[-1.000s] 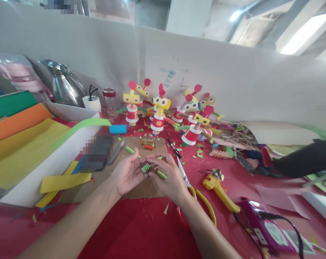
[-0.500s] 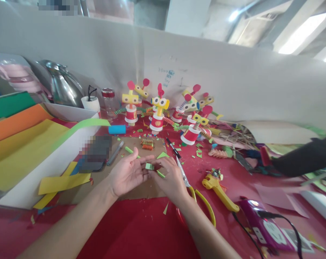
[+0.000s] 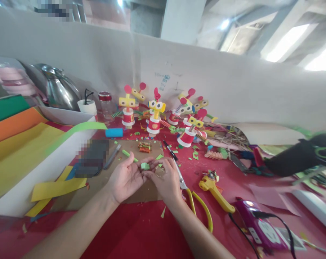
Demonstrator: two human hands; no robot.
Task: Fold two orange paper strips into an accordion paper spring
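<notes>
My left hand is palm up with its fingers stretched out over the cardboard mat. A small folded piece of green paper rests at its fingertips. My right hand is curled in from the right, its thumb and fingers closed about the same small piece; their exact contact is partly hidden. A thin green paper strip lies on the cardboard mat behind my left hand. Farther back on the mat sits a bundle of orange-and-green folded paper springs.
Several paper-cup figures stand behind the mat. Scissors, a yellow glue gun and a purple device are on the right. A marker, blue paper roll, yellow strips and a white box lie around.
The view has shifted slightly. The small green paper piece has turned between my hands, and my right fingers have closed in a little around it. The surrounding things stay in place.
</notes>
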